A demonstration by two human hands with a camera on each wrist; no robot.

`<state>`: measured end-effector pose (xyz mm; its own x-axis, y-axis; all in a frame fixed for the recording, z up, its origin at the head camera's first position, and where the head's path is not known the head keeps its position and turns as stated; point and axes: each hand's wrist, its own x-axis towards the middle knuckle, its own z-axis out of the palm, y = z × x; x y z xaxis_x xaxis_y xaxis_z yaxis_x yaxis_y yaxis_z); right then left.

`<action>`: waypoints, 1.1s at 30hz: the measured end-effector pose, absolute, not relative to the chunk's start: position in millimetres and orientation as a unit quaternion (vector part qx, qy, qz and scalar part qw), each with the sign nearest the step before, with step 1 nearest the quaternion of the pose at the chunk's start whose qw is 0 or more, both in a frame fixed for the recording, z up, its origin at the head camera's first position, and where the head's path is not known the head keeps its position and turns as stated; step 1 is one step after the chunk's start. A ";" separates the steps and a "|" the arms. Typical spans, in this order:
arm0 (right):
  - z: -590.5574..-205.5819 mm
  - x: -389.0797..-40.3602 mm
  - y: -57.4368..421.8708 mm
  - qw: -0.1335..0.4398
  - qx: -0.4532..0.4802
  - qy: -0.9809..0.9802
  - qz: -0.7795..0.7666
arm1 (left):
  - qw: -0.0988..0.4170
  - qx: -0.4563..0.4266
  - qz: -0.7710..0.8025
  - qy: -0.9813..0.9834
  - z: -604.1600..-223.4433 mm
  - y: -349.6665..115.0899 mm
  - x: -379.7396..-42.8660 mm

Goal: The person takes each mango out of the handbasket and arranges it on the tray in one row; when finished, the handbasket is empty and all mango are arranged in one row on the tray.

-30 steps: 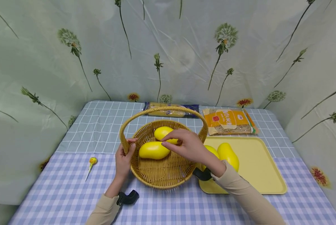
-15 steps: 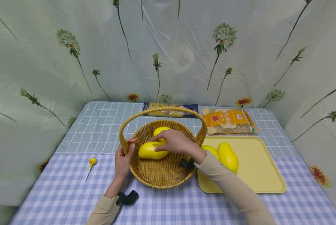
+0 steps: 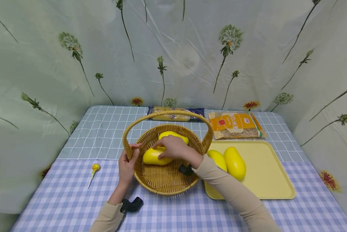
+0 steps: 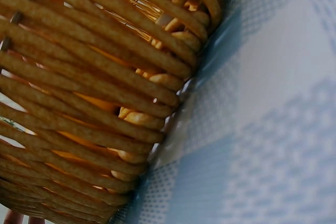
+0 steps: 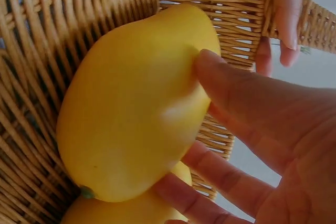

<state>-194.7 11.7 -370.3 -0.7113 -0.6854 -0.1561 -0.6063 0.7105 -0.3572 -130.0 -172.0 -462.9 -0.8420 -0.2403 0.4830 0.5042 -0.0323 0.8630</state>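
Observation:
A wicker basket [image 3: 159, 182] with a tall arched handle stands in the middle of the table. At its left side my left hand [image 3: 127, 165] holds the rim by the foot of the handle, thumb toward the inside. Two yellow mangoes lie in the basket. My right hand [image 3: 175, 147] reaches in from the right and grips the nearer mango [image 3: 153, 157], with the thumb on one side and fingers on the other in the right wrist view. Behind it rests the farther mango [image 3: 174, 134]. Woven basket wall [image 4: 94, 77] fills much of the left wrist view.
Right of the basket, a yellow tray [image 3: 267, 170] bears two more mangoes [image 3: 234, 163], partly behind the right sleeve. An orange food packet [image 3: 235, 125] and a pack of noodles [image 3: 173, 115] lie at the back. A lollipop [image 3: 94, 169] is on the checked cloth at left.
My right hand has moved left and down from above the mangoes onto the nearer one and taken hold of it. The left hand has stayed on the basket rim.

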 end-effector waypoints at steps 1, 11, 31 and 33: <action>-370.8 -194.6 11.5 0.140 -0.352 0.915 -0.142 | 0.263 -0.103 -0.710 -0.645 -462.9 -172.1 -130.1; -373.0 -190.7 15.0 0.133 -0.351 0.919 -0.123 | 0.263 -0.106 -0.712 -0.643 -462.5 -171.7 -129.6; -376.4 -185.2 26.1 0.199 -0.369 0.900 -0.117 | 0.258 -0.100 -0.711 -0.646 -460.6 -171.9 -127.7; -377.5 -184.8 27.0 0.202 -0.371 0.898 -0.120 | 0.256 -0.098 -0.712 -0.646 -460.7 -171.8 -127.7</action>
<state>-184.8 27.0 -377.5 -0.6426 -0.7152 -0.2749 -0.6183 0.6959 -0.3651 -127.7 -171.8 -460.7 -0.8498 -0.2387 0.4701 0.4911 -0.0339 0.8705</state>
